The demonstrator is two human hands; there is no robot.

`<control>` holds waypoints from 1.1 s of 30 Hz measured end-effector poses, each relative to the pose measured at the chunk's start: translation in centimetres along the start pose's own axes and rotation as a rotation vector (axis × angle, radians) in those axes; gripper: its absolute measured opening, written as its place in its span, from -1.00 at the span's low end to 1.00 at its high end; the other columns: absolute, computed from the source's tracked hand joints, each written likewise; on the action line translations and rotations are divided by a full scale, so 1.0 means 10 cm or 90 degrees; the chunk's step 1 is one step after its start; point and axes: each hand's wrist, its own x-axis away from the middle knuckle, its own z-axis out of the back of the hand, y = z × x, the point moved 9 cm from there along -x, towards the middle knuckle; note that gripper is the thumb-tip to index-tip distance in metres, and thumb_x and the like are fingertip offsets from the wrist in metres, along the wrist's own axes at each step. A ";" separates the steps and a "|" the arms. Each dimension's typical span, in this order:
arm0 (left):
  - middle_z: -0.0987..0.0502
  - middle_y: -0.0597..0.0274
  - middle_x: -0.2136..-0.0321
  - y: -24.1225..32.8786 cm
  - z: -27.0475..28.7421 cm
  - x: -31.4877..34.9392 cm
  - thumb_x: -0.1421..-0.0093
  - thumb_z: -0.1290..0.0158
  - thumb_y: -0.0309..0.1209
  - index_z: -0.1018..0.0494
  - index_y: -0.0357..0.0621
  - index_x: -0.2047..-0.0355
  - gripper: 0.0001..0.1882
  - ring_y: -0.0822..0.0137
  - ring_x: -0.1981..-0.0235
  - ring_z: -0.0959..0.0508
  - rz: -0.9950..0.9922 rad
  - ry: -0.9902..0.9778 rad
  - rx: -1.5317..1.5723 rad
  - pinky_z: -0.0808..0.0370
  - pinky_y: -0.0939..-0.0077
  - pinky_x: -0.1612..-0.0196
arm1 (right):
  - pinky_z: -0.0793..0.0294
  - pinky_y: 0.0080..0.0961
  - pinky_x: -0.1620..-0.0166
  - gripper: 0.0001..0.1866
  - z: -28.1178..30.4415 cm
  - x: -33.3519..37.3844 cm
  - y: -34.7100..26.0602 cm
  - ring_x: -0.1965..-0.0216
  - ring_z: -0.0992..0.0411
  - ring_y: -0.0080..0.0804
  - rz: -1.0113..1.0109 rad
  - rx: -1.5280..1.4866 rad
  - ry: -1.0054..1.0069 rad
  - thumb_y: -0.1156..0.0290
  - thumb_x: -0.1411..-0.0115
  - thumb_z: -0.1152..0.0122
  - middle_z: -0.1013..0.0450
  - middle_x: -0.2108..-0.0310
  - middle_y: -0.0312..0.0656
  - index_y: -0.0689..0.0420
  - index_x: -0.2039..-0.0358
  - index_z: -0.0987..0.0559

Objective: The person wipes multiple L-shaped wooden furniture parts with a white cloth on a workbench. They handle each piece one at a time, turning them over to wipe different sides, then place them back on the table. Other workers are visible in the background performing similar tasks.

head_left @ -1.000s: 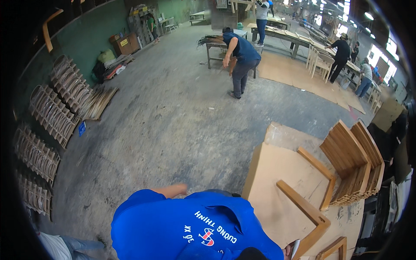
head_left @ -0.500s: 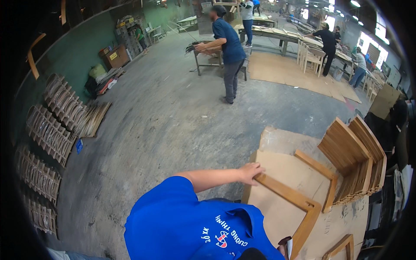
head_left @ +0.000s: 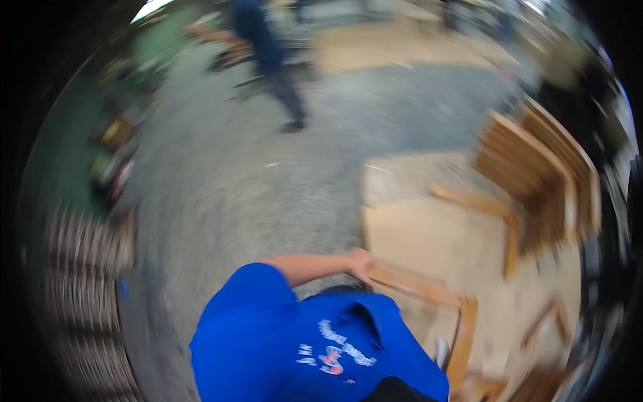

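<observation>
My left hand [head_left: 362, 264] is closed round the near-left end of an angled brown wooden frame piece [head_left: 418, 285]. This piece lies over a cardboard-covered surface, and its other leg runs down past the right side of my blue shirt. A small pale thing beside the shirt is too blurred to name. My right hand cannot be made out. Farther off on the cardboard [head_left: 402, 231] lies a second angled wooden frame piece [head_left: 472, 200], apart from my left hand.
Stacked matching wooden pieces [head_left: 526, 171] stand at the right. Another angled piece [head_left: 549, 321] and more wood lie at the lower right. Bundled curved wooden parts [head_left: 84, 295] line the left wall. Across the concrete floor [head_left: 228, 181] stands a person [head_left: 268, 60] in dark clothes.
The whole view has shifted and blurred, with the far room sliding up and left. My left hand keeps its hold on the frame piece. More wood shows at the lower right.
</observation>
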 end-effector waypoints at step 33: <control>-0.51 -0.18 0.18 -0.76 1.05 -4.19 0.10 -0.30 -0.06 -0.41 -0.33 0.03 -0.28 -0.11 0.10 -0.50 0.010 0.031 -0.113 -0.44 0.10 0.04 | -0.46 -0.11 0.32 -0.44 0.58 3.45 3.37 0.43 -0.53 -0.06 -0.320 0.170 0.596 -0.01 -0.23 0.05 -0.54 0.30 0.08 0.32 0.22 -0.57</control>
